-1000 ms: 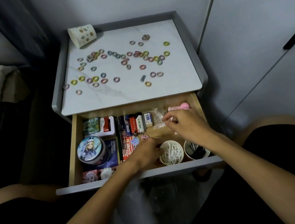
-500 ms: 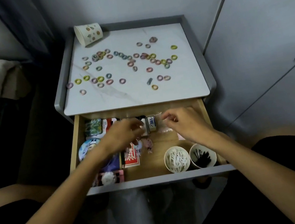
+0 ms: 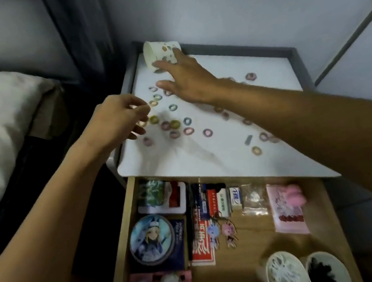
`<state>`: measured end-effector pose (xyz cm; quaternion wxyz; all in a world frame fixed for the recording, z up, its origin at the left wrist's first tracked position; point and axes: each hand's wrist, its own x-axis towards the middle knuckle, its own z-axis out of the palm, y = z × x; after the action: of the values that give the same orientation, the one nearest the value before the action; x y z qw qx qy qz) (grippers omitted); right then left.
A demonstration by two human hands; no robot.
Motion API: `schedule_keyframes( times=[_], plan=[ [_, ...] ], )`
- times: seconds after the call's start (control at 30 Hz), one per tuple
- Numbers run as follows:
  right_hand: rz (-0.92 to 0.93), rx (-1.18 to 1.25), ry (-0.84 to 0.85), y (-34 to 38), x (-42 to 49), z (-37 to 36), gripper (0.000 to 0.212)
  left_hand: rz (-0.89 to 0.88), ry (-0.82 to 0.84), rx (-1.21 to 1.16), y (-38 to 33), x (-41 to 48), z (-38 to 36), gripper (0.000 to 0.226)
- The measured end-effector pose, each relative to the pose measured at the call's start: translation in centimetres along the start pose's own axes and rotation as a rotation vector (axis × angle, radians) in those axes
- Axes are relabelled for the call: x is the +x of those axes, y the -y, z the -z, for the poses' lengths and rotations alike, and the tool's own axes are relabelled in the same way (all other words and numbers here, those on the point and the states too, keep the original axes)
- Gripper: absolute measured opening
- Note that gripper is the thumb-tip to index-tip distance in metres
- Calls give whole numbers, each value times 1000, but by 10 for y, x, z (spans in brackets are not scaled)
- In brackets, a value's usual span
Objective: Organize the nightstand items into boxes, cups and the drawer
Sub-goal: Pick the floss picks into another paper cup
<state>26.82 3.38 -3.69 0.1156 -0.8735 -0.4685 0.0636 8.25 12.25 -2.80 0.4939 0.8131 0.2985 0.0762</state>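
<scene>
Paper cup (image 3: 159, 52) lies tipped, right hand (image 3: 186, 78) touching; drawer (image 3: 130, 225) labels blurred.

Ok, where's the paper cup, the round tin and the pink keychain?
paper cup (image 3: 157, 51): head view, its patterned side wall.
round tin (image 3: 151, 240): head view, middle of its lid.
pink keychain (image 3: 229, 229): head view, its charm.

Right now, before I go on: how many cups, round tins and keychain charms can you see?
Cups: 3 (tipped cup on the nightstand top; white-filled cup and dark-filled cup upright in the drawer)
Round tin: 1
Keychain charms: 2 (blue charm, pink charm)
Total: 6
</scene>
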Motion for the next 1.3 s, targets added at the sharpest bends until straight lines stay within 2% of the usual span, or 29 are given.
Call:
schedule_keyframes(
  times=[0.1, 0.23, 0.33, 0.4, 0.5, 0.63, 0.73, 0.83, 0.9, 0.97, 1.03, 1.13, 1.2, 1.3],
  plan=[
    [38, -273, 20, 18, 42, -5, 53, -26, -57, 26, 3, 11, 8, 14],
    [-1, -599, 11, 28, 71, -11, 51, -42, -96, 87, 0, 20, 15, 18],
    [-1, -652, -42, 27, 75, -12, 45, -56, -81, 122, -3, 24, 15, 23],
    [2, -603, -77, 24, 71, -4, 44, -59, -77, 178, -1, 23, 13, 25],
    [-46, -427, -127, 12, 52, 13, 51, -92, -81, 281, 2, 20, 7, 38],
    [5, -137, -185, -9, -17, 16, 49, -232, -64, 322, -1, 11, -16, 84],
    [-43, 405, -207, -12, -87, 7, 47, -414, -20, 347, -12, -1, -40, 106],
    [-164, 897, -150, -10, -141, -1, 39, -563, 0, 433, -19, -13, -64, 108],
    [-216, 1042, -104, -10, -159, -2, 34, -575, -31, 455, -21, -21, -73, 105],
    [-220, 1081, -100, -20, -167, 3, 30, -563, -53, 455, -23, -27, -77, 102],
    [-218, 1007, -157, -39, -165, 8, 27, -528, -71, 436, -25, -28, -76, 102],
    [-366, 663, -271, -90, -143, 10, 27, -485, -108, 371, -25, -28, -73, 100],
    [-506, 418, -233, -134, -119, 10, 40, -475, -104, 347, -25, -29, -74, 98],
    [-615, 178, -119, -174, -85, 8, 55, -469, -90, 345, -24, -26, -75, 96]
  ],
)
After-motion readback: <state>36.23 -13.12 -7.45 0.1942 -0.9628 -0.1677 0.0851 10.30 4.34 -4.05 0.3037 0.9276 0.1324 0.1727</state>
